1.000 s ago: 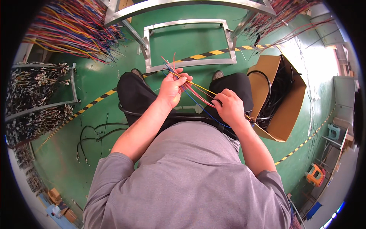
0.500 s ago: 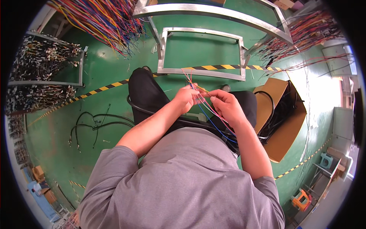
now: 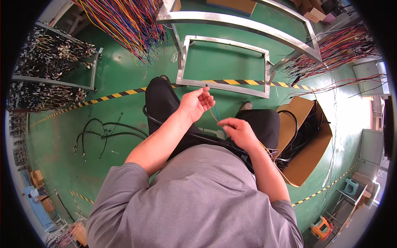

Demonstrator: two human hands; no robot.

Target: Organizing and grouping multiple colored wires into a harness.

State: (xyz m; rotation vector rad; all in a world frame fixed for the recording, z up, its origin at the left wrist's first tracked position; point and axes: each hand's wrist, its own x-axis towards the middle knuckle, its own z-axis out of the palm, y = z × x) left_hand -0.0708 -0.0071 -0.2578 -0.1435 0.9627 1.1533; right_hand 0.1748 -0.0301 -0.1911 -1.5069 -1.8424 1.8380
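Observation:
Thin wires (image 3: 216,114), one blue and one brownish, run between my two hands above my lap. My left hand (image 3: 195,104) is closed on their upper end, thumb against the index finger and the other fingers loosely curled. Lower and to the right, my right hand (image 3: 239,130) pinches the same wires between thumb and fingertips. More coloured wire ends (image 3: 271,152) show beside my right forearm. A thick black cable (image 3: 152,118) lies across my thighs; my arms and shirt hide part of it.
A cardboard box (image 3: 308,165) of black cables stands open at my right. Ahead is a metal frame (image 3: 225,87). Bundles of coloured wires (image 3: 124,25) hang at far left and far right. A branched black cable harness (image 3: 111,134) lies on the green floor at left.
The pink, yellow and blue wires that fanned across my hands have been drawn down beside my right forearm. My right hand has moved down, away from the left.

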